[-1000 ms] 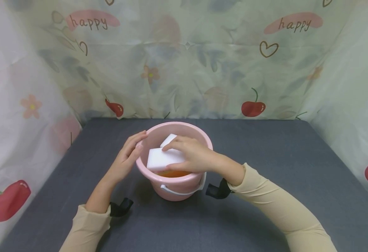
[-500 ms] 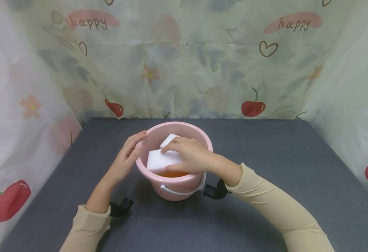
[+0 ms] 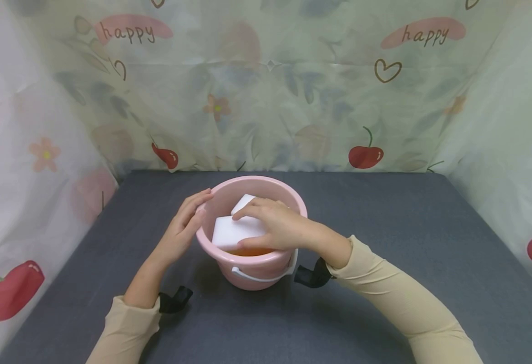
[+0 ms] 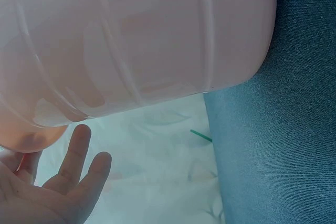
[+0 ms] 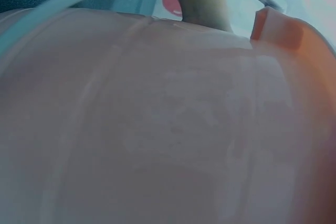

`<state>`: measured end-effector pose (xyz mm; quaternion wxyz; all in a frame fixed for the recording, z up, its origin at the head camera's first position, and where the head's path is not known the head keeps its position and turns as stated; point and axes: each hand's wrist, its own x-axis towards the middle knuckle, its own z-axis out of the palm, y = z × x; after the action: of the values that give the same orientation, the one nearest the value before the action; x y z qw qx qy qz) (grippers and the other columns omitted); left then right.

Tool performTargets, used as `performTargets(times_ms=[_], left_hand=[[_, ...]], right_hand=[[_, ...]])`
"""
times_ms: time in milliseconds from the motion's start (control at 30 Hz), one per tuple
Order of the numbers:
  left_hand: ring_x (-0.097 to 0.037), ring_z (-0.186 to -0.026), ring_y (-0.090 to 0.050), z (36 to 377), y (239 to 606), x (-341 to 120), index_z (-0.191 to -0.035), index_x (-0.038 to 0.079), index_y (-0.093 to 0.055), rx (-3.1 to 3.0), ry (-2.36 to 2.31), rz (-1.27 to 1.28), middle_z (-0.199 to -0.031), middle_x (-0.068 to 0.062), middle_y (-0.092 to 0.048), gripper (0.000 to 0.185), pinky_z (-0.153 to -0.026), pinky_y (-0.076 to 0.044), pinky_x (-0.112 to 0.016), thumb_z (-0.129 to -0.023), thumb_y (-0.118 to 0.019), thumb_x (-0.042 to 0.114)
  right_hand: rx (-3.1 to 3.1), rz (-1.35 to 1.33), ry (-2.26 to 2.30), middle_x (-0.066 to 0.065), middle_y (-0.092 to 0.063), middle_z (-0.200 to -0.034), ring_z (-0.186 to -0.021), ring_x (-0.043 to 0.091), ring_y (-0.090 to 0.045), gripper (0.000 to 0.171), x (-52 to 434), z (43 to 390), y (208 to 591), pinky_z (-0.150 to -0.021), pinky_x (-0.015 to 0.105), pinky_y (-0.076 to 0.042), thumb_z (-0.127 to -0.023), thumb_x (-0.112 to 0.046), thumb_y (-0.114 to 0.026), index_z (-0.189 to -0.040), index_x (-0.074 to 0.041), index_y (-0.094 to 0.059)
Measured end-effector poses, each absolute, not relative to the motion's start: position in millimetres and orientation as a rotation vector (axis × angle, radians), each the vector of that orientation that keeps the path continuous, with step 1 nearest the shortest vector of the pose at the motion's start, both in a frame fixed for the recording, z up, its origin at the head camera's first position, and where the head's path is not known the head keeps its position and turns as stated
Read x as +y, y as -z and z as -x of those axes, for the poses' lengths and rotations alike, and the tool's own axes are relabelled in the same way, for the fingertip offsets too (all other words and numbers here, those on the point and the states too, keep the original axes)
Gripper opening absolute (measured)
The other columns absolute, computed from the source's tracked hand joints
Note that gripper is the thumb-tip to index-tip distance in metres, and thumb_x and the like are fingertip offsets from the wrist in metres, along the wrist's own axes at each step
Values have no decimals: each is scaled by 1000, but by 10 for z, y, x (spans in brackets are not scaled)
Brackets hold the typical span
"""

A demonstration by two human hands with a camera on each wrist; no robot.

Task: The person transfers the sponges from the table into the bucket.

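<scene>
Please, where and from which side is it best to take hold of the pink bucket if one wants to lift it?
Probably by the white handle, folded down on the near side of the pink bucket; curl fingers under it from the front. The walls are wide and smooth, and orange liquid sits inside.

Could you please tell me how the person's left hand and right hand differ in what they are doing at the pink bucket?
The left hand rests with straight fingers against the outside of the pink bucket, at its rim; the right hand reaches over the rim and holds a white sponge block above the orange liquid. The left hand grips nothing; the right hand's fingers curl over the block. Both wear beige sleeves.
</scene>
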<state>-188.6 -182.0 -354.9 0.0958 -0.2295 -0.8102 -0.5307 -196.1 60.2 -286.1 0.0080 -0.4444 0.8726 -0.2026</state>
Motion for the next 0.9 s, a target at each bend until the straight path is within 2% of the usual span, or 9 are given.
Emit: performTargets(times_ms=[400, 600, 667, 800, 833, 900], left_hand=[[-30, -139, -25, 1888, 3545, -1813, -137, 4, -43, -2392, 1587, 674, -149, -13, -31, 40, -109, -23, -57, -98, -38, 10], [-26, -139, -26, 1885, 3544, -1816, -137, 6, -43, -2406, 1560, 664, -149, -11, -32, 39, -110, -28, -36, -98, -38, 11], [-26, -139, -26, 1888, 3548, -1817, -137, 6, -43, -2404, 1563, 666, -150, -11, -32, 40, -110, -27, -37, -98, -39, 11], [-29, -139, -25, 1890, 3553, -1818, -137, 4, -43, -2387, 1575, 685, -149, -13, -31, 40, -110, -24, -54, -98, -39, 9], [-29, -139, -25, 1890, 3554, -1819, -137, 5, -43, -2387, 1574, 685, -149, -13, -32, 40, -110, -24, -54, -98, -39, 9], [-27, -139, -26, 1888, 3555, -1821, -137, 6, -43, -2393, 1570, 679, -149, -12, -32, 39, -111, -26, -43, -98, -39, 10]], right_hand=[[2712, 1366, 743, 3, -62, -116, -111, 17, -55, 43, 692, 1986, 2805, -94, 34, -44, -81, -33, -70, -117, -12, -62], [2671, 1309, 872, 6, -60, -120, -116, 21, -51, 42, 819, 1997, 2758, -100, 37, -42, -83, -28, -69, -119, -8, -60], [2674, 1284, 903, 5, -59, -122, -118, 20, -50, 41, 867, 2002, 2752, -101, 38, -41, -84, -27, -69, -119, -8, -60], [2702, 1254, 948, 5, -59, -124, -118, 20, -51, 41, 963, 2012, 2753, -99, 42, -42, -85, -26, -68, -121, -9, -59], [2711, 1247, 963, 5, -59, -123, -116, 21, -51, 41, 991, 2013, 2756, -97, 42, -43, -85, -26, -67, -122, -10, -59], [2726, 1221, 1001, 6, -58, -122, -114, 21, -52, 40, 1056, 2016, 2763, -95, 43, -44, -85, -25, -67, -122, -10, -59]])
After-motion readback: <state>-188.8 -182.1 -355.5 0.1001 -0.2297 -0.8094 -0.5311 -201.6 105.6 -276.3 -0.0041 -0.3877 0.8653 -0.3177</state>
